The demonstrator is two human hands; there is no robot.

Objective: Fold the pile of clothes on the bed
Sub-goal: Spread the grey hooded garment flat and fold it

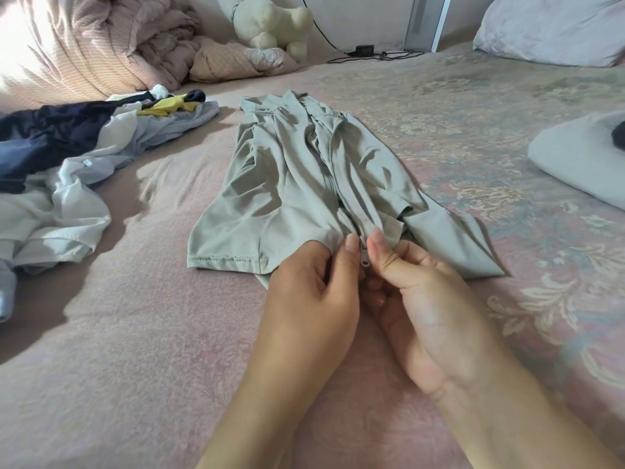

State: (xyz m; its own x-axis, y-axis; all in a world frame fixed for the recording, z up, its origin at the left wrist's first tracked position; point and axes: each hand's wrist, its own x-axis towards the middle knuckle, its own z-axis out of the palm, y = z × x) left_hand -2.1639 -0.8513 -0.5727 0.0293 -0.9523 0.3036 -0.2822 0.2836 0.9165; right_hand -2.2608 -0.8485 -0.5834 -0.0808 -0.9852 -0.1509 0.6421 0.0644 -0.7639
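Note:
A pale grey-green zip jacket [287, 177] lies lengthwise on the bed, collar far, hem near me. My left hand [314, 292] pinches the left front edge at the hem. My right hand [416, 296] pinches the right front edge beside it, and the small metal zipper end [365, 264] shows between my thumbs. One sleeve [449, 238] trails to the right. A loose pile of clothes [67, 157], dark blue, white, grey and yellow, lies at the left.
A folded pale grey garment [575, 164] sits at the right edge. A bunched pink quilt [101, 38] and a cream plush toy [270, 22] lie at the back, with a pillow [554, 25] at the far right and a black charger cable [368, 52].

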